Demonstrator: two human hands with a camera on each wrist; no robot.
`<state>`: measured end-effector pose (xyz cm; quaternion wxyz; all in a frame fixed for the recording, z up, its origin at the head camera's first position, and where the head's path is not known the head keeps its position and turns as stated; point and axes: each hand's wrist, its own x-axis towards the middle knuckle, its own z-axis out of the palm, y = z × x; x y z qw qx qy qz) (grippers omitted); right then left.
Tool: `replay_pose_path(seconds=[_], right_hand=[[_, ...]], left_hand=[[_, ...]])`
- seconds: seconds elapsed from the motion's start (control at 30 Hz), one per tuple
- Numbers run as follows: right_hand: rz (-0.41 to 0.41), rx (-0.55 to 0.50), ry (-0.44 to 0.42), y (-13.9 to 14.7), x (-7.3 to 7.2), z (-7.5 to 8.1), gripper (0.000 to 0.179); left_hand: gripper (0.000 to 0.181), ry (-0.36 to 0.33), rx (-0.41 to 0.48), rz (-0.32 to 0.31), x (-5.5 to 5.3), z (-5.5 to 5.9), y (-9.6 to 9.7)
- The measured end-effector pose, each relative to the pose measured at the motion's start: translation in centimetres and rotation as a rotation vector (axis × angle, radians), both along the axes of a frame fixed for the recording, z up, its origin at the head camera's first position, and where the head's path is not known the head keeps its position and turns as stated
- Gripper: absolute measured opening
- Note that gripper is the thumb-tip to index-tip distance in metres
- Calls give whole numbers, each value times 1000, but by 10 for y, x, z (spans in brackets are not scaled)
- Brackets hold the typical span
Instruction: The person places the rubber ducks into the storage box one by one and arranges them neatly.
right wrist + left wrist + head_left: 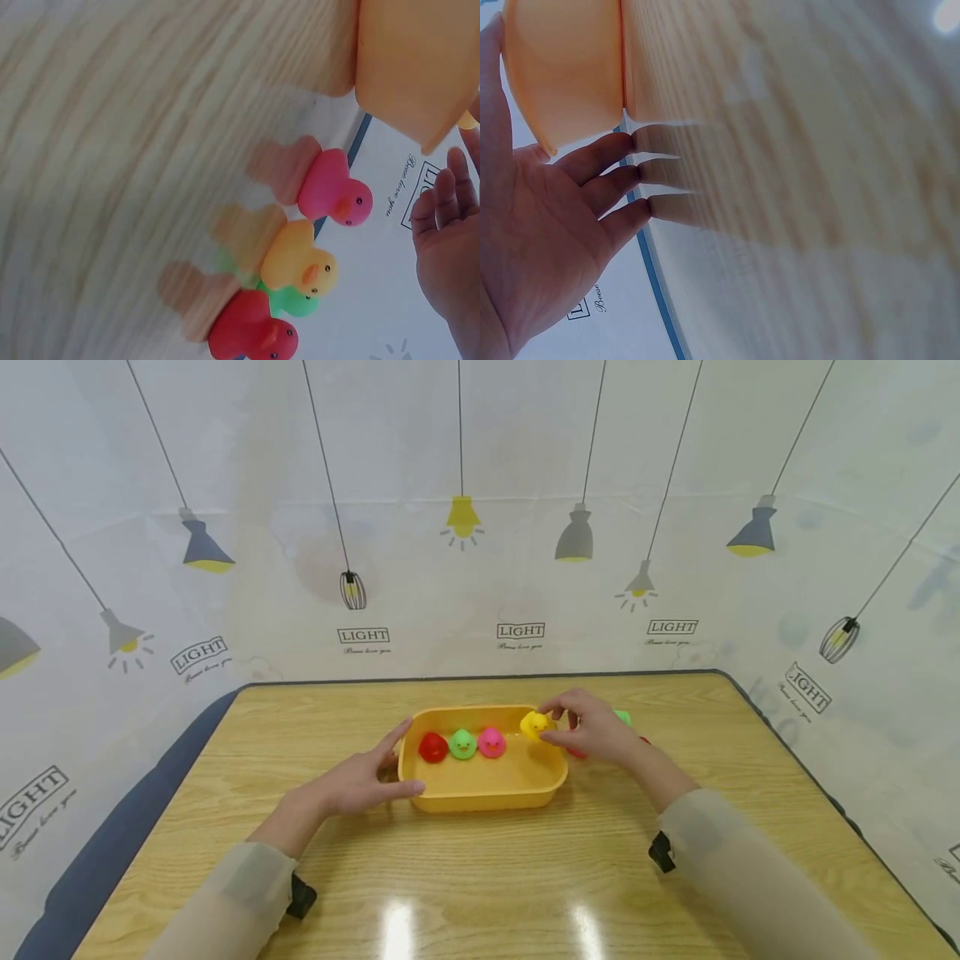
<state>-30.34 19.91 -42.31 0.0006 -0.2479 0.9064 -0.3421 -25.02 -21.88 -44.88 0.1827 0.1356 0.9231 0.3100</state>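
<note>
On the wooden table stands a yellow plastic basin point(480, 800). In it, toward the left, sit a red rubber duck point(432, 747), a green one point(462, 744) and a pink one point(492, 742) in a row. My left hand point(360, 781) holds the basin's left end, thumb along the near rim and index finger at the far corner. In the left wrist view, the other fingertips point(641, 206) rest at the table surface. My right hand point(592, 727) pinches a yellow rubber duck point(534, 725) between thumb and fingers, over the basin's right end.
Right of the basin, partly behind my right hand in the head view, stand a pink duck point(330, 187), a yellow duck point(294, 259), a green duck point(291, 301) and a red duck point(251, 330). A curtain with printed lamps point(450, 593) surrounds the wooden table point(480, 877).
</note>
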Motion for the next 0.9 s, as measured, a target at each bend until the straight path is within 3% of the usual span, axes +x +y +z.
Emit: replay_pose_path(seconds=[0.27, 0.57, 0.9], right_hand=[[-51, 59, -30, -18, -6, -11, 30], [-61, 124, 24, -23, -15, -24, 30], [-95, 184, -51, -25, -17, -24, 30]], left_hand=[[113, 8, 3, -3, 0, -1, 0], [114, 11, 8, -10, 0, 0, 1], [113, 4, 12, -18, -1, -1, 1]])
